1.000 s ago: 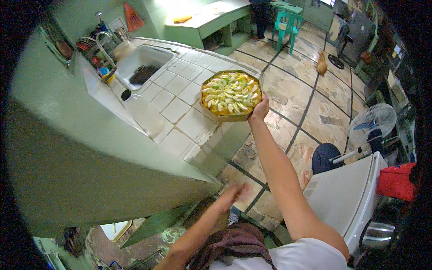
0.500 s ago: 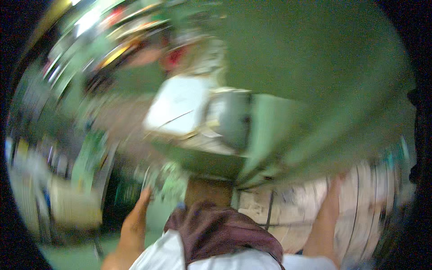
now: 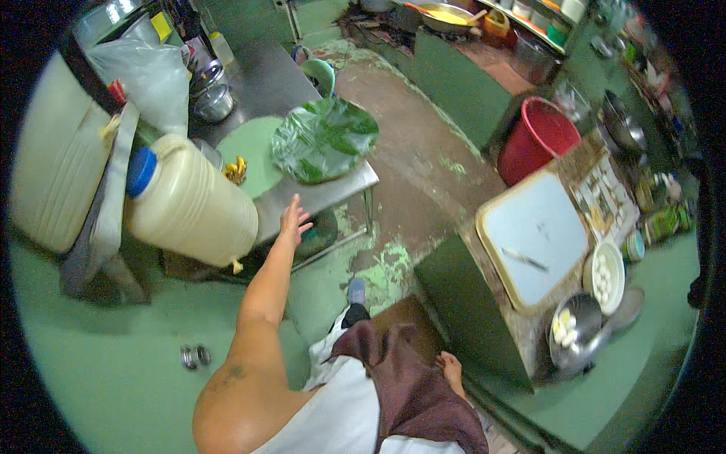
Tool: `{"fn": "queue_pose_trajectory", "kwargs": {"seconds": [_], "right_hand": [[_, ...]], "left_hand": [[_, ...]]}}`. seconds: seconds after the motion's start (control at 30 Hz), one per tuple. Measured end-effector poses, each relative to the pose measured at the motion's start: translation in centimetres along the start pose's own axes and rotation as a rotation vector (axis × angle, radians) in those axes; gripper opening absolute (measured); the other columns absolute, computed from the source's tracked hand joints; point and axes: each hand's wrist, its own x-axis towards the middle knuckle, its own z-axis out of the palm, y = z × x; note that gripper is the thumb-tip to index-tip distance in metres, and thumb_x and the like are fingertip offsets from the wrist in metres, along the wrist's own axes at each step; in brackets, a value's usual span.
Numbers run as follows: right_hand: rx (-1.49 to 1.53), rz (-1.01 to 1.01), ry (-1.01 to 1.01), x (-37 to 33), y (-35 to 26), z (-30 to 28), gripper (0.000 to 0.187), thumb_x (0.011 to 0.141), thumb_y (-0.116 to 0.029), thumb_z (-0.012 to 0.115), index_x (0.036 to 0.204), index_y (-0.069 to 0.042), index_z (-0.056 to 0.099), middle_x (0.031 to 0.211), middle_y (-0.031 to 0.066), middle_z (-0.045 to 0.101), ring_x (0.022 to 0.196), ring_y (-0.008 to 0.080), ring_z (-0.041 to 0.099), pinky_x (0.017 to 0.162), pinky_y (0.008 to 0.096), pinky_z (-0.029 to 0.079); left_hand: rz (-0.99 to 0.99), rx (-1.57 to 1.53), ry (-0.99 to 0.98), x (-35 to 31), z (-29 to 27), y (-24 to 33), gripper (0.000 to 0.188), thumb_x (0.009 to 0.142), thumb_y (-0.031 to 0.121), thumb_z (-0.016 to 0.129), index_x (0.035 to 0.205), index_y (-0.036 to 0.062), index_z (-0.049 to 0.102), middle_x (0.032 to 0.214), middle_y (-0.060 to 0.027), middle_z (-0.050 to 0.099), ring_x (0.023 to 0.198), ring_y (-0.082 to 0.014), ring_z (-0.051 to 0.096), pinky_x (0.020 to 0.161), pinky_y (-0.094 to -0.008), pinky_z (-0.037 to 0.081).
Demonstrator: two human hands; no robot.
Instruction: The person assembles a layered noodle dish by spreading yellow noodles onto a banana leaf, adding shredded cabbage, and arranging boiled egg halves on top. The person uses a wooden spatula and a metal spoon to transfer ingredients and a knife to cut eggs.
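My left hand point(image 3: 293, 222) reaches forward at the front edge of a steel table point(image 3: 344, 187), open, fingers spread, holding nothing. Just beyond it, on the tabletop, rests a round thing covered in green leaves and shiny clear film point(image 3: 325, 140). Beside that lie a pale green round board point(image 3: 253, 155) and a small bunch of yellow-brown bananas point(image 3: 236, 171). To the hand's left stands a large cream plastic jug point(image 3: 193, 200) with a blue cap, appearing tilted by the lens. My right hand point(image 3: 451, 369) hangs low by the brown apron point(image 3: 408, 378), fingers loosely apart, empty.
At right, a counter bears a white cutting board point(image 3: 533, 227) with a knife point(image 3: 524, 259), a bowl of white eggs point(image 3: 603, 278) and a metal bowl of cut eggs point(image 3: 575, 329). A red bucket point(image 3: 541, 136) stands behind. Worn floor point(image 3: 408, 151) runs between table and counter.
My view has swung sharply from a blurred wall and counter to the steel table and aisle. The cutting board is now at right. My left arm now stretches forward over the table's edge.
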Motion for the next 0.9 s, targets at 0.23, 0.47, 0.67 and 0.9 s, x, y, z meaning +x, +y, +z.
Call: {"fn": "queue_pose_trajectory", "kwargs": {"seconds": [0.23, 0.47, 0.67, 0.9], "right_hand": [[0.022, -0.122, -0.151, 25.5, -36.5, -5.8, 0.030, 0.095, -0.026, 0.060, 0.111, -0.001, 0.065, 0.104, 0.0067, 0.068, 0.096, 0.0163, 0.064, 0.080, 0.0298, 0.052], [0.108, -0.156, -0.249, 47.6, -61.2, -19.1, 0.055, 0.094, -0.048, 0.053, 0.130, -0.007, 0.051, 0.118, 0.0112, 0.063, 0.102, 0.0268, 0.062, 0.080, 0.0434, 0.053], [-0.059, -0.176, -0.343, 64.9, -74.4, -26.2, 0.069, 0.092, -0.056, 0.051, 0.141, -0.006, 0.043, 0.142, 0.0163, 0.047, 0.116, 0.0338, 0.056, 0.088, 0.0471, 0.051], [-0.348, -0.141, -0.653, 75.7, -79.9, -23.7, 0.070, 0.092, -0.052, 0.056, 0.146, -0.011, 0.040, 0.131, 0.0117, 0.057, 0.109, 0.0282, 0.060, 0.083, 0.0405, 0.052]], "left_hand": [[-0.054, 0.019, 0.050, 9.2, 19.1, 6.4, 0.089, 0.083, 0.053, 0.069, 0.147, 0.0041, 0.031, 0.150, -0.0188, 0.032, 0.132, -0.0373, 0.041, 0.096, -0.0532, 0.045], [-0.090, 0.007, 0.061, 9.6, 40.9, 5.4, 0.078, 0.082, 0.047, 0.071, 0.142, 0.0071, 0.040, 0.142, -0.0170, 0.041, 0.126, -0.0349, 0.046, 0.091, -0.0499, 0.048], [-0.071, 0.127, 0.165, 10.5, 53.6, 5.2, 0.054, 0.083, 0.042, 0.071, 0.124, 0.0108, 0.055, 0.114, -0.0057, 0.057, 0.098, -0.0216, 0.055, 0.075, -0.0398, 0.051], [-0.102, 0.033, 0.352, 11.5, 57.2, 7.2, 0.035, 0.083, 0.038, 0.073, 0.104, 0.0114, 0.063, 0.080, 0.0031, 0.053, 0.070, -0.0104, 0.051, 0.060, -0.0289, 0.044]]}}
